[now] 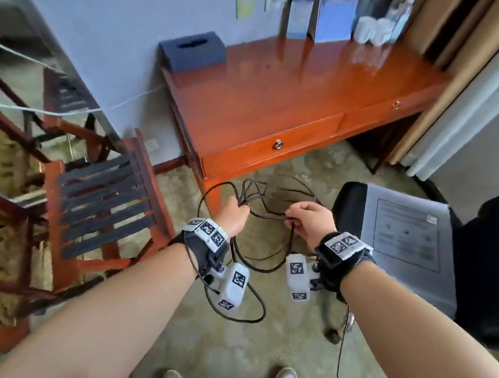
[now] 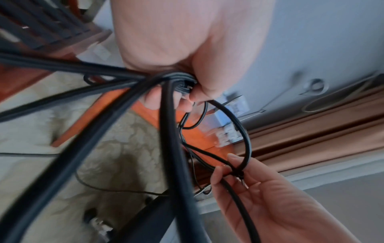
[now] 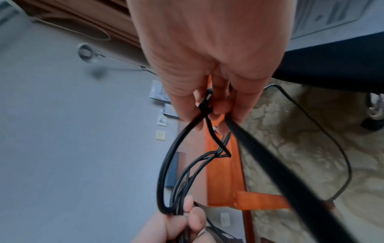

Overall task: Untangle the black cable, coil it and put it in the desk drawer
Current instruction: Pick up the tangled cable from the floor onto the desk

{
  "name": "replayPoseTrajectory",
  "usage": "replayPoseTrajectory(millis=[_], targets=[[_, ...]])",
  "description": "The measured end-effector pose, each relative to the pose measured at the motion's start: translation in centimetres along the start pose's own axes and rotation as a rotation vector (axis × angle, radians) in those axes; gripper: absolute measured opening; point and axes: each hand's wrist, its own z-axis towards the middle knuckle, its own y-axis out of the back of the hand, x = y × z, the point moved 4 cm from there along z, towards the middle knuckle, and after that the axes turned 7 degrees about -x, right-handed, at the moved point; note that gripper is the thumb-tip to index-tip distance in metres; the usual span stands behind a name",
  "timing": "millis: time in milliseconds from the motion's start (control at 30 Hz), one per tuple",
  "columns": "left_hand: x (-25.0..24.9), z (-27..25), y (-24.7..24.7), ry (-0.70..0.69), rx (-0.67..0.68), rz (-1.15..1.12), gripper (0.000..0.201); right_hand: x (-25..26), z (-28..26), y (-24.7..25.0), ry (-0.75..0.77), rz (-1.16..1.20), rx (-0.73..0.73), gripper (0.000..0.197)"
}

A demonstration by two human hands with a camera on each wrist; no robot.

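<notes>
The black cable (image 1: 270, 213) hangs in several loops between my hands, above the carpet in front of the orange wooden desk (image 1: 298, 95). My left hand (image 1: 235, 210) grips a gathered bunch of loops (image 2: 178, 78) in its curled fingers. A little to the right, my right hand (image 1: 292, 221) pinches a strand near the cable's end piece (image 3: 204, 105) between thumb and fingers. One strand runs from hand to hand; other loops droop below the wrists (image 1: 252, 267). The left desk drawer (image 1: 245, 157) with its ring pull (image 1: 277, 144) is closed.
A red wooden chair with dark slats (image 1: 102, 204) stands at my left. A black office chair with a printed sheet on it (image 1: 406, 236) is at my right. A dark tissue box (image 1: 192, 50) sits on the desk corner. Curtains hang at the far right.
</notes>
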Motion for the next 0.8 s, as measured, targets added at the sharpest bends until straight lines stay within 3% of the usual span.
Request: replayPoseTrajectory(millis=[133, 267, 333, 567, 800], targets=[[-10.5, -4.9, 1.4, -0.123, -0.019, -0.006, 0.011, 8.6, -2.1, 3.2, 0.078, 0.051, 0.034, 0.026], [-19.8, -8.2, 2.5, -0.261, -0.052, -0.001, 0.02, 17.6, -3.7, 6.8, 0.209, 0.019, 0.062, 0.027], [-23.3, -9.1, 3.0, -0.308, -0.07, 0.006, 0.015, 21.2, -4.1, 8.1, 0.268, 0.035, 0.079, 0.023], [-31.7, -9.3, 3.5, -0.397, -0.136, 0.011, 0.01, 28.5, -3.4, 10.7, 0.349, 0.111, 0.086, 0.012], [-37.9, -4.1, 3.5, -0.462, -0.14, -0.06, 0.009, 34.3, 0.8, 10.3, 0.433, 0.094, 0.03, 0.014]])
